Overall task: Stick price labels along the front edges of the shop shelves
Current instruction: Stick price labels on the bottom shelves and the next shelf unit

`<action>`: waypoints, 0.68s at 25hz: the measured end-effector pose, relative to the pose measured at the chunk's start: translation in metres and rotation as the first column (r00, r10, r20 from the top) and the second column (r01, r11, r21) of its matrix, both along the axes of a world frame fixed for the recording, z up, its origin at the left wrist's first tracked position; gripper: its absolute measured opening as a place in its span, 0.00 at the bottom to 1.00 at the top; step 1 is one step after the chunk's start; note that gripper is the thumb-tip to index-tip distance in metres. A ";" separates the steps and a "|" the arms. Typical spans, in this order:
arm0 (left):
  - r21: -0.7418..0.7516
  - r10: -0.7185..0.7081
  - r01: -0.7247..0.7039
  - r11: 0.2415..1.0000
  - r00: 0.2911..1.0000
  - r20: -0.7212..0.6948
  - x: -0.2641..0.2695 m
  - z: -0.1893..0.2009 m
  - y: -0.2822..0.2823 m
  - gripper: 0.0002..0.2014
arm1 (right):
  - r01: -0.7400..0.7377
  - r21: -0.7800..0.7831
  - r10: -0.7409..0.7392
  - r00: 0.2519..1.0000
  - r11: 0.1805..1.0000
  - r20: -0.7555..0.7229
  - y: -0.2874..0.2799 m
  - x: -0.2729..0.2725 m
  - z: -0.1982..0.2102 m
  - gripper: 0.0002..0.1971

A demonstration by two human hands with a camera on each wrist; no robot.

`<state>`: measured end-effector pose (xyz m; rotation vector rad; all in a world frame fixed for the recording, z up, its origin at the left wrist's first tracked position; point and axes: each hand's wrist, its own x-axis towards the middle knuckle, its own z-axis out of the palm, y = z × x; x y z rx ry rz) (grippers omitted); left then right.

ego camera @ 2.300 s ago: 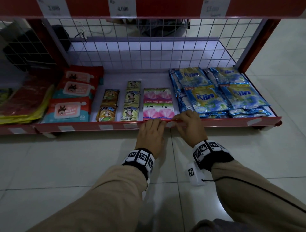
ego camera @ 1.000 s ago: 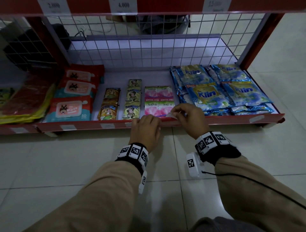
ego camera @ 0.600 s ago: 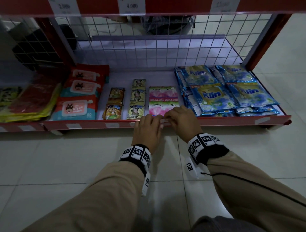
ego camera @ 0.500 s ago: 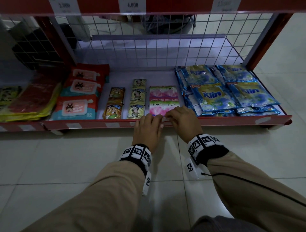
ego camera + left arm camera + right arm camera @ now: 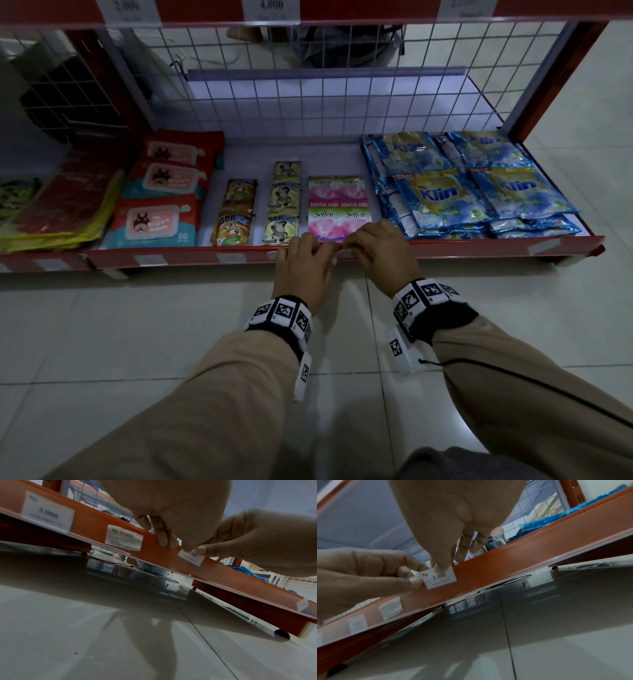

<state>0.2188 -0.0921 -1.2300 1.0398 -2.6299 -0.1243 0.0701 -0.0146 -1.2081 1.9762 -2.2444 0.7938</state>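
Note:
A small white price label (image 5: 440, 579) reading "Rp. 2.000" lies against the red front edge (image 5: 462, 246) of the bottom shelf, below the pink Soffell sachets (image 5: 339, 209). My left hand (image 5: 325, 255) pinches the label's left end, its thumb (image 5: 414, 581) on the paper. My right hand (image 5: 349, 248) holds the label's right part, with its thumb on the face and its fingers (image 5: 465, 550) curled over the rim. In the left wrist view the label (image 5: 192, 558) shows under both thumbs, beside my left hand (image 5: 171, 545). In the head view the hands hide the label.
More labels sit on the same edge: "Rp. 11.000" (image 5: 124, 538) and "3.000" (image 5: 48, 513) to the left, one (image 5: 544, 246) near the right end. Blue Klin packs (image 5: 442, 198), Top sachets (image 5: 236, 219) and wipes packs (image 5: 157, 222) lie on the shelf. A wire grid backs it, above pale floor tiles (image 5: 137, 325).
A second ago my right hand held the label lifted just above the rim. It has come back down onto the red edge, and both hands now sit close together on it.

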 end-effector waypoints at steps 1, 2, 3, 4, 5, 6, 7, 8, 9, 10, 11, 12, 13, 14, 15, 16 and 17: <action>-0.003 -0.006 0.007 1.000 1.000 0.005 0.000 0.000 0.000 0.12 | -0.002 0.008 0.002 1.000 1.000 -0.006 0.000 0.001 0.000 0.06; -0.005 -0.009 0.009 1.000 1.000 0.010 0.000 0.000 0.000 0.11 | 0.002 0.015 -0.002 1.000 1.000 -0.006 0.002 0.001 0.000 0.06; -0.005 -0.009 0.009 1.000 1.000 0.011 0.000 0.001 -0.001 0.11 | 0.012 0.024 -0.012 1.000 1.000 -0.008 0.003 0.000 -0.001 0.07; -0.006 -0.006 0.006 1.000 1.000 0.010 0.000 0.001 -0.001 0.11 | 0.026 0.041 -0.026 1.000 0.999 -0.012 0.005 0.000 -0.002 0.08; -0.008 -0.002 0.002 1.000 1.000 0.008 0.000 0.001 -0.001 0.10 | 0.044 0.066 -0.043 0.999 0.997 -0.017 0.007 -0.001 -0.003 0.07; -0.008 -0.001 0.001 1.000 1.000 0.007 -0.001 0.002 -0.001 0.10 | 0.060 0.095 -0.058 0.998 0.994 -0.019 0.008 -0.002 -0.003 0.07; -0.003 -0.001 0.001 1.000 1.000 0.008 -0.001 0.002 0.000 0.10 | 0.071 0.119 -0.070 0.997 0.990 -0.017 0.008 -0.003 -0.004 0.06; 0.002 -0.001 0.001 1.000 1.000 0.010 -0.001 0.002 0.000 0.10 | 0.076 0.133 -0.075 0.997 0.988 -0.016 0.008 -0.003 -0.004 0.05; 0.006 0.000 0.000 1.000 1.000 0.009 -0.001 0.002 0.001 0.10 | 0.078 0.143 -0.076 0.997 0.987 -0.017 0.008 -0.004 -0.004 0.05; 0.008 0.001 -0.001 1.000 1.000 0.007 -0.001 0.002 0.001 0.10 | 0.078 0.154 -0.075 0.997 0.985 -0.023 0.007 -0.004 -0.005 0.06; 0.009 0.001 -0.001 1.000 1.000 0.009 -0.001 0.003 0.001 0.10 | 0.081 0.167 -0.076 0.996 0.983 -0.036 0.007 -0.004 -0.005 0.06; 0.015 -0.002 0.002 1.000 1.000 0.015 -0.001 0.003 0.001 0.10 | 0.088 0.180 -0.080 0.996 0.980 -0.051 0.007 -0.004 -0.006 0.06; 0.027 -0.010 0.009 1.000 1.000 0.024 -0.001 0.004 0.001 0.10 | 0.096 0.188 -0.086 0.994 0.977 -0.061 0.008 -0.003 -0.006 0.07; 0.040 -0.019 0.018 0.999 0.999 0.033 0.000 0.004 0.000 0.10 | 0.102 0.186 -0.091 0.994 0.977 -0.066 0.009 -0.003 -0.007 0.07; 0.051 -0.030 0.028 0.998 0.999 0.039 0.000 0.004 -0.001 0.10 | 0.102 0.179 -0.092 0.994 0.979 -0.067 0.010 -0.002 -0.007 0.08; 0.061 -0.040 0.037 0.997 0.998 0.041 0.001 0.004 -0.001 0.10 | 0.099 0.170 -0.089 0.994 0.980 -0.070 0.010 -0.002 -0.007 0.09; 0.070 -0.048 0.045 0.997 0.998 0.041 0.002 0.004 -0.002 0.11 | 0.095 0.160 -0.084 0.994 0.983 -0.073 0.010 -0.002 -0.007 0.09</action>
